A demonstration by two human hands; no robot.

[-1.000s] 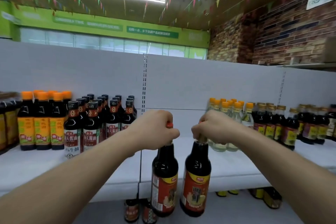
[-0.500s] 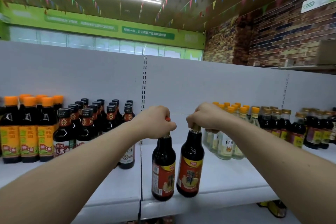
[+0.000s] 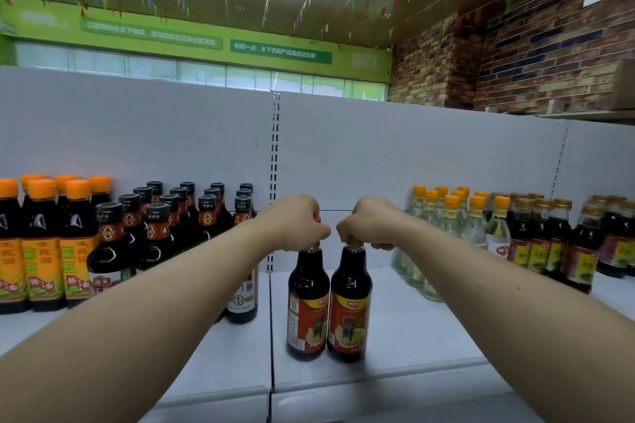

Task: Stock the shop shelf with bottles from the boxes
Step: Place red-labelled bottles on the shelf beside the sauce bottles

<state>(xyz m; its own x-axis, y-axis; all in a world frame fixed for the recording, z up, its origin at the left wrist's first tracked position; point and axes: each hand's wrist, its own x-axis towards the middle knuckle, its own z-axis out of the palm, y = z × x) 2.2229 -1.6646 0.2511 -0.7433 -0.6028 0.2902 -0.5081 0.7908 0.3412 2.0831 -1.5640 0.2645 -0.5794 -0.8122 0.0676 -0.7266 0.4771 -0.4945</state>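
- Currently two dark sauce bottles are standing upright side by side, touching or nearly so, near the front of the shelf (image 3: 412, 326): the left bottle (image 3: 307, 306) and the right bottle (image 3: 349, 309), red-and-yellow labels facing out.
- From above, the left hand (image 3: 295, 223) is wrapping curled fingers round the cap and neck of the left bottle; a bit of red cap is showing past the fist.
- Likewise the right hand (image 3: 369, 221) is gripping the neck of the right bottle, fingers closed round the top.
- Both bases are looking seated on the shelf deck; cannot tell whether the hands are carrying any weight.
- Progress call: this pair is being set down but not yet let go, and is sitting at the front, well apart from the back panel (image 3: 378, 154).
- Bare deck is taking up most of this bay around the pair, so I'm reading plenty of stocking left here.
- Neighbouring sections are looking filled: black-capped bottles (image 3: 171, 227) just to the left, orange-capped dark bottles (image 3: 44, 244) further left, clear bottles (image 3: 450, 227) to the right, gold-capped dark bottles (image 3: 549, 244) beyond those.
- No boxes are showing in view, so remaining stock cannot be judged.
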